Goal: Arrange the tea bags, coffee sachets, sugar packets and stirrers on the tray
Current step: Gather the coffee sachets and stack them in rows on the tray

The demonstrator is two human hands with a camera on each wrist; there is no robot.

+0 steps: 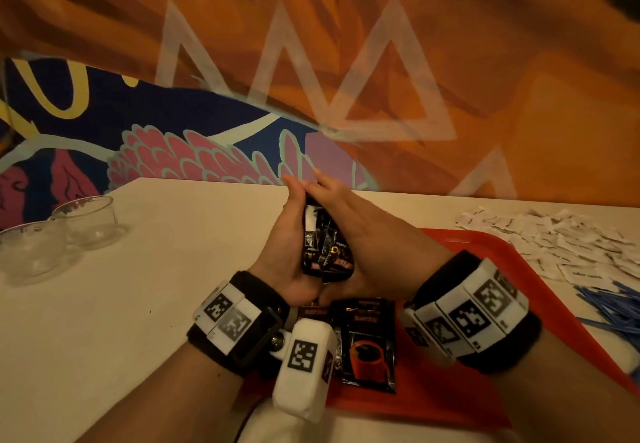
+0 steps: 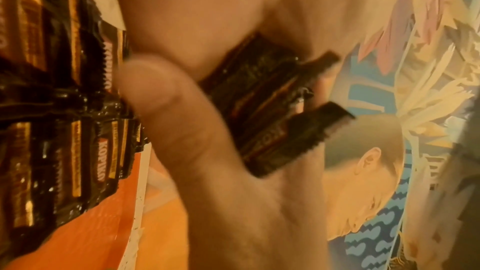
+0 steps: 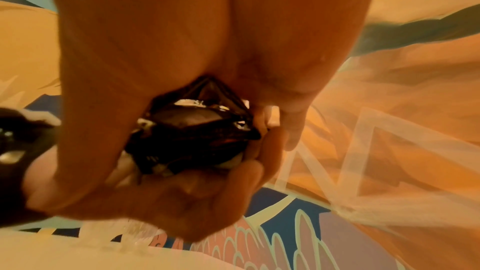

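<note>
Both hands are raised over the red tray (image 1: 485,245), cupped together with fingertips meeting. Between them they hold a bundle of black coffee sachets (image 1: 325,248): my left hand (image 1: 289,234) is on its left side and my right hand (image 1: 367,234) on its right. The left wrist view shows the bundle (image 2: 272,106) squeezed between the palms, with the left thumb (image 2: 168,110) lying in front of it. In the right wrist view the bundle's end (image 3: 192,134) sticks out between both hands. More coffee sachets (image 1: 367,342) lie flat on the tray below the wrists.
A heap of white sugar packets (image 1: 561,238) lies on the table right of the tray, with blue stirrers (image 1: 616,311) nearer me. Two glass bowls (image 1: 86,217) (image 1: 31,248) stand at the table's left. A painted wall runs behind the table.
</note>
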